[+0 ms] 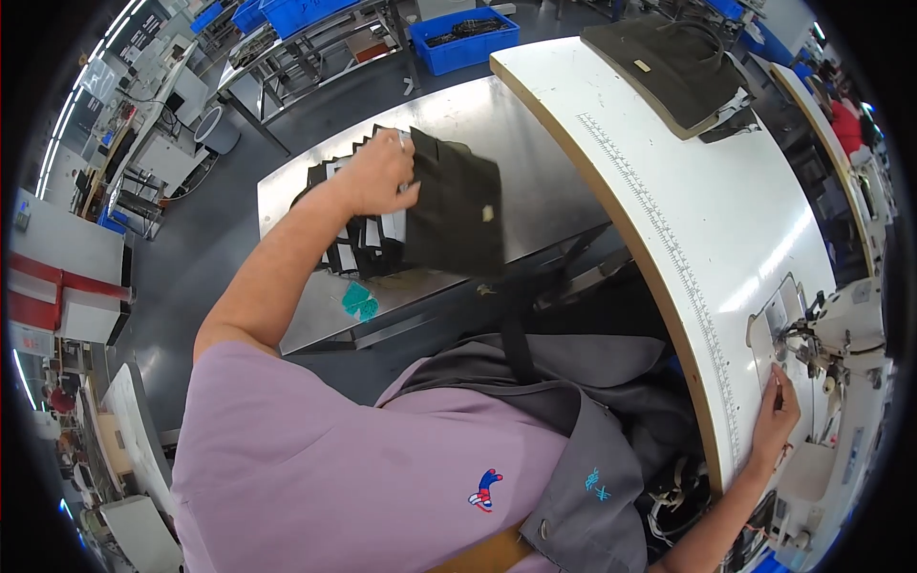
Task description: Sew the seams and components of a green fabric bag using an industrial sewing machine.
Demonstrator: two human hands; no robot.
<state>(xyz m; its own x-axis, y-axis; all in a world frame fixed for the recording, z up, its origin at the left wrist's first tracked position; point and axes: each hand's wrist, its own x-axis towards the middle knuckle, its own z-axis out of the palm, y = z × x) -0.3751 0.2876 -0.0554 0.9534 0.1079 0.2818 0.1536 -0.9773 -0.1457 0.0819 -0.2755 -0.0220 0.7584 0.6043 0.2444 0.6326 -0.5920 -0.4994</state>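
My left hand (380, 174) is raised over the steel table (530, 143), gripping a dark olive fabric piece (454, 205) with a small light tag. Beneath and left of it lies a stack of dark pieces with white panels (344, 256). At the lower right, my right hand (776, 415) reaches to the needle plate of a white sewing machine (850, 315), its fingertips drawn together beside the needle area; what they hold, if anything, is too small to tell.
A dark olive bag (650, 67) lies on the curved white worktable (669, 181). A teal scrap (359, 301) sits at the steel table's edge. Blue bins (463, 53), metal benches and a grey bucket (218, 129) stand beyond. A person in red (844, 129) is at far right.
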